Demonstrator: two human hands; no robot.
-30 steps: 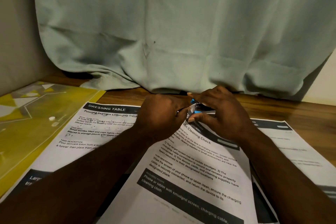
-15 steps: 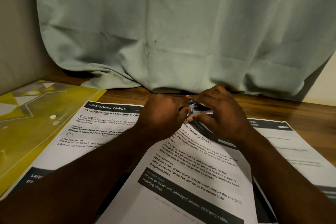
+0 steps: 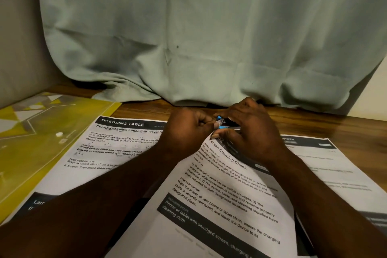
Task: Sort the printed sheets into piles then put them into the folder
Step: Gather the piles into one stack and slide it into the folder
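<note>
While the hands fuss at the corner: barely anything has changed in the last second. Both stay bunched over the same spot, just nudged a touch.
Left hand [image 3: 188, 130]: fingers curled tight, thumb and fingertip pinching the near side of a blue clip [image 3: 219, 119] (looks like a clip, too small to be sure).
Right hand [image 3: 249, 130]: curled over the clip from the far side, thumb tucked under it at the middle sheet's [image 3: 219, 205] top corner.
Sheets: the middle one lies tilted across the others, with the "Dressing Table" sheet [image 3: 117, 144] to its left and another sheet [image 3: 326, 165] to its right, all on the counter [image 3: 314, 123].
Folder [image 3: 41, 132]: yellow, far left, right against the left sheet, nobody touching it.
Meaning: probably still stuck on that clip, so sorting is on hold and filing hasn't started.
</note>
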